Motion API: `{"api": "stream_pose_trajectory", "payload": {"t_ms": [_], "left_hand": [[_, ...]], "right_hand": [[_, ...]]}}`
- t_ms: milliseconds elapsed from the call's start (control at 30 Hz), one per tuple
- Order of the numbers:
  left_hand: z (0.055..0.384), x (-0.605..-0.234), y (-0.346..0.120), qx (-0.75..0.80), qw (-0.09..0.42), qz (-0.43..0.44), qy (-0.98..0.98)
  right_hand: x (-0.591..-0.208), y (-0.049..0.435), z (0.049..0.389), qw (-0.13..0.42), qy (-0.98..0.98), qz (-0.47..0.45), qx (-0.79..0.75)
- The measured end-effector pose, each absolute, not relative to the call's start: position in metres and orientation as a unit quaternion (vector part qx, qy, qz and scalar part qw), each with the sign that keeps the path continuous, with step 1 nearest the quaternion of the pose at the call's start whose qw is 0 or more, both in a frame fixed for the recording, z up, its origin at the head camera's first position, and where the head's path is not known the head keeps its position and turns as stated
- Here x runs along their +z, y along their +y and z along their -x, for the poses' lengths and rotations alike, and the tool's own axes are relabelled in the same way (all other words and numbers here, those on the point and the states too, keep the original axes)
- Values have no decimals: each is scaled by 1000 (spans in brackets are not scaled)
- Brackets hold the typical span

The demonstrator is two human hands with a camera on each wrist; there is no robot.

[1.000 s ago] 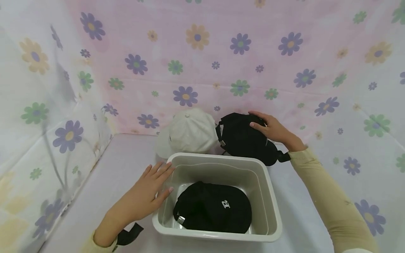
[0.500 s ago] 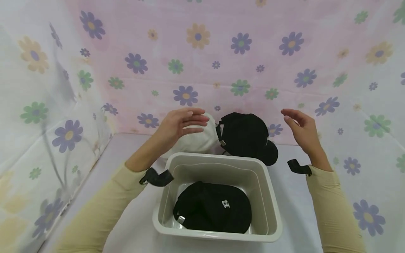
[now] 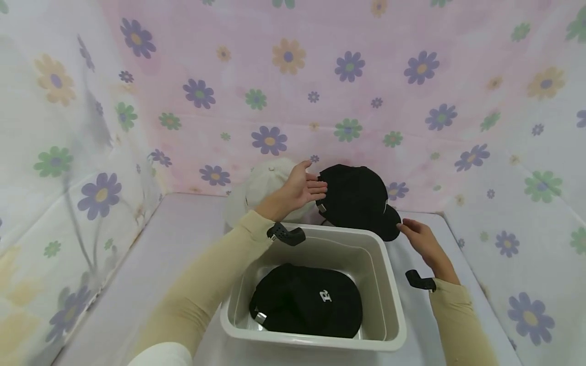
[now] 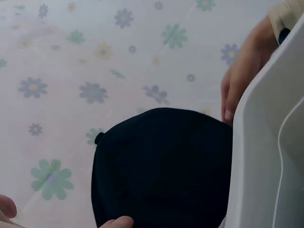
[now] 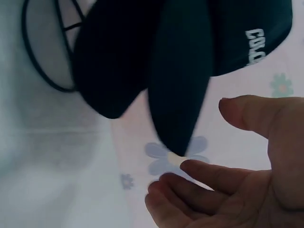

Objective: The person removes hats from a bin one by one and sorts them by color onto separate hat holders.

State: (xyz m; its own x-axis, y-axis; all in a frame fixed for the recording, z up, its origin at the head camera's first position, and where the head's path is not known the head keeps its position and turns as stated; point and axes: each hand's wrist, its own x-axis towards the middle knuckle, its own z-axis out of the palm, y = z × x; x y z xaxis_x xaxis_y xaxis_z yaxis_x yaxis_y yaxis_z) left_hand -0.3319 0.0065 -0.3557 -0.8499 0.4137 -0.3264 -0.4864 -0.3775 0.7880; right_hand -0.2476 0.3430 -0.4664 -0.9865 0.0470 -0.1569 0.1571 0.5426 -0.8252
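A black baseball cap (image 3: 354, 198) rests behind the bin, its brim toward the right. My left hand (image 3: 297, 190) is at the cap's back strap, fingers extended; whether they touch it I cannot tell. In the left wrist view its fingertips (image 4: 118, 222) show at the cap's lower edge. My right hand (image 3: 423, 241) is at the brim's tip. In the right wrist view the brim (image 5: 180, 85) hangs near the gap between thumb and fingers, which stand apart. White lettering (image 5: 255, 46) marks the cap's front. Partly behind my left hand is a white cap (image 3: 265, 180).
A light grey plastic bin (image 3: 394, 305) stands in front, holding another black cap (image 3: 306, 300) with a white letter. Flower-patterned cloth (image 3: 348, 96) hangs behind and at both sides. A thin black cord loop (image 5: 29, 57) shows in the right wrist view.
My left hand moved from the bin's left rim, past the white cap, to the black cap's back. My right hand left the cap's top, swung right, then came down to its brim.
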Motion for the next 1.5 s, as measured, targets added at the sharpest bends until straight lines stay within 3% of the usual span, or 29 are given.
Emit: {"api": "stream_pose_trajectory", "payload": {"t_ms": [533, 933, 1300, 1500], "left_hand": [[343, -363, 39, 820, 242, 102, 509], [343, -368, 47, 826, 163, 83, 533], [332, -367, 46, 752, 163, 72, 634], [325, -372, 46, 713, 215, 60, 665]], "right_hand": [[-483, 345, 259, 28, 782, -90, -616], [-489, 352, 269, 76, 714, -118, -685], [-463, 348, 279, -36, 736, -139, -661], [-454, 349, 284, -59, 740, -137, -656]]}}
